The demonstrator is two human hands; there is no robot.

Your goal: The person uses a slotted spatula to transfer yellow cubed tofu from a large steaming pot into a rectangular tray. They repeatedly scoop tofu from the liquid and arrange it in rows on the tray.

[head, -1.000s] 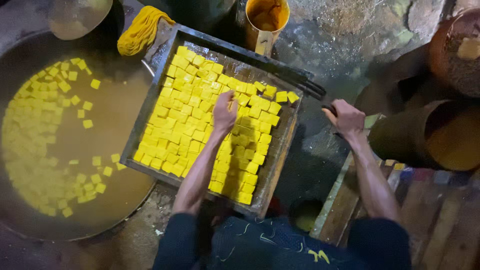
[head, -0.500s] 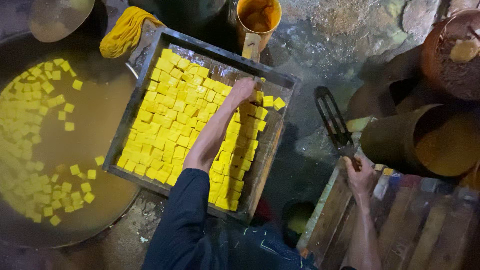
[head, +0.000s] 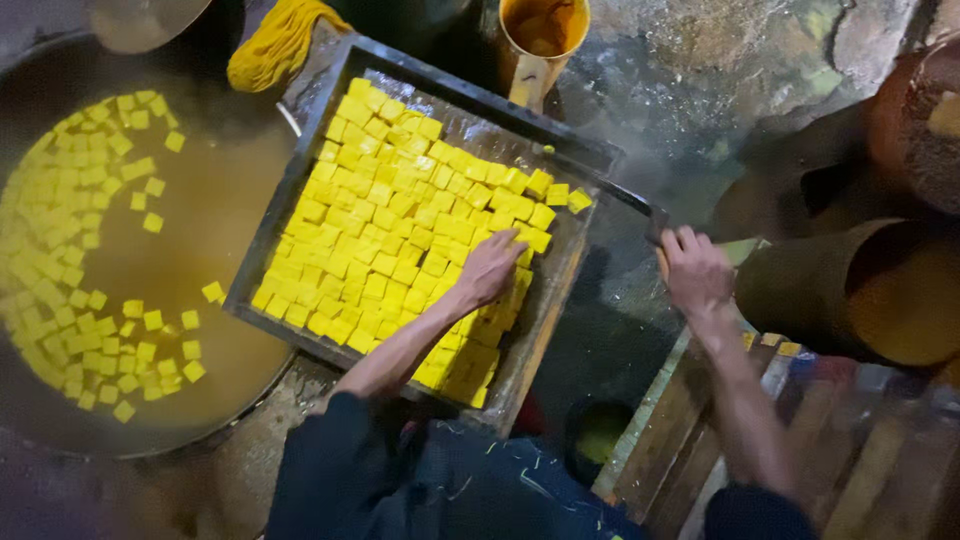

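Many yellow cubes (head: 400,215) under left hand (head: 490,265) fingers, spread flat | right hand (head: 695,270) clenched on knife handle (head: 660,245)

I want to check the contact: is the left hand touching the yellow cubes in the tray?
Touching. The head view shows the left hand lying flat on the yellow cubes near the right side of the tray, with no gap visible.

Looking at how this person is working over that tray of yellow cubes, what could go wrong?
The dark rectangular metal tray overhangs the wide pan of brownish liquid, so it might tip. The left hand pressing on the small yellow cubes could crush some. The right hand grips a dark-bladed knife near loose cubes at the tray's rim.
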